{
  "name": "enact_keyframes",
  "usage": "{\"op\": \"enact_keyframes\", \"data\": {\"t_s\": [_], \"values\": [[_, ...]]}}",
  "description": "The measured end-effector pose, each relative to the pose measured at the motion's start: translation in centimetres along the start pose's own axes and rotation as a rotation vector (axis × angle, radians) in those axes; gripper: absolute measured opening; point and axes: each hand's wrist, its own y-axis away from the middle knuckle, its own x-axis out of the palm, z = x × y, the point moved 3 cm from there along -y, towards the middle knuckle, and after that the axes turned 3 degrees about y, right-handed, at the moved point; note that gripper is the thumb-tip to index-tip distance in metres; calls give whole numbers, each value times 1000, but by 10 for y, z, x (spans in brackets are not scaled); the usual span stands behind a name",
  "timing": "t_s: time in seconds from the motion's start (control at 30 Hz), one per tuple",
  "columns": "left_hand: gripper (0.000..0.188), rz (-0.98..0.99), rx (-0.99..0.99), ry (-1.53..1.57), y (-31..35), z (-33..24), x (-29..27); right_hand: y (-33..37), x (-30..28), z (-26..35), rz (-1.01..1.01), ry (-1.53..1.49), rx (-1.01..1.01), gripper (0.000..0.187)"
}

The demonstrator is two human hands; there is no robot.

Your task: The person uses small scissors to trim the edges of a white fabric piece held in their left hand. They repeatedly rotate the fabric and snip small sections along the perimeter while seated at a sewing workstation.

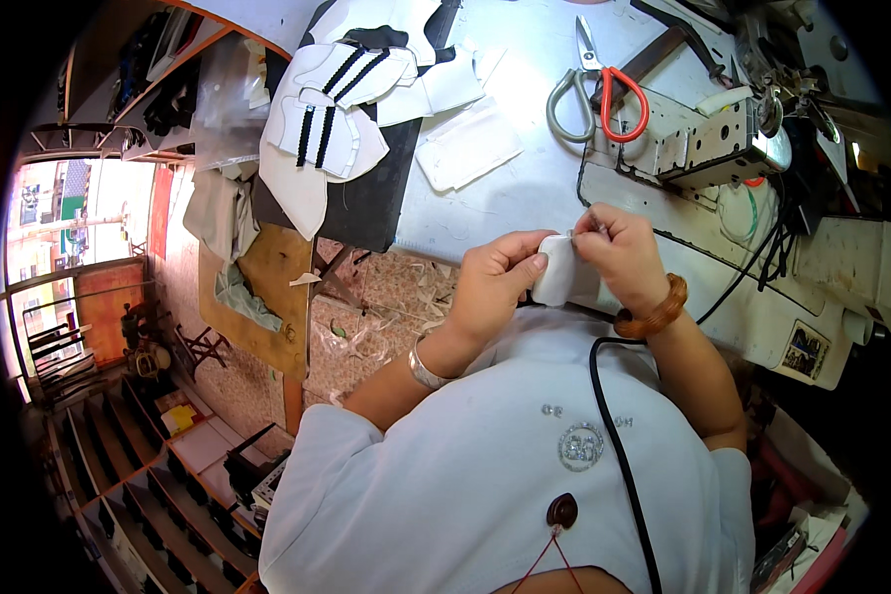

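Note:
Close in front of my chest, over the table's near edge, my left hand (pixel 502 272) is closed on a small white piece of material (pixel 556 270), pinched between thumb and fingers. My right hand (pixel 619 249) pinches at the upper edge of the same piece, its fingers curled together. Whether those fingers also hold something small cannot be made out. Beyond my hands lie scissors (pixel 596 89) with one red and one grey handle loop, blades pointing away. A flat white piece (pixel 468 144) rests on the table to their left.
A sewing machine (pixel 713 148) occupies the table's right side, with a black cable running past my right arm. White cut pieces (pixel 342 99) with black trim are heaped on a black board (pixel 366 213) at the far left. A brown board (pixel 267 297) stands lower left.

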Motion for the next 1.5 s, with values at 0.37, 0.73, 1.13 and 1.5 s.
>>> {"op": "enact_keyframes", "data": {"t_s": [0.37, 0.73, 1.13, 1.5], "values": [[28, -127, 278, -448, -29, 26, -38, 11, -35, 16, -100, -711, 168, 12], [8, -346, 556, -693, -30, -5, -67, 15, 4, -23, -156, 554, -134, 26], [17, -112, 689, -1047, -48, -7, -16, 12, 13, -30, -210, 538, -248, 24], [6, -152, 608, -1177, -60, 7, -9, 4, 20, -25, -98, 886, -338, 15]]}}
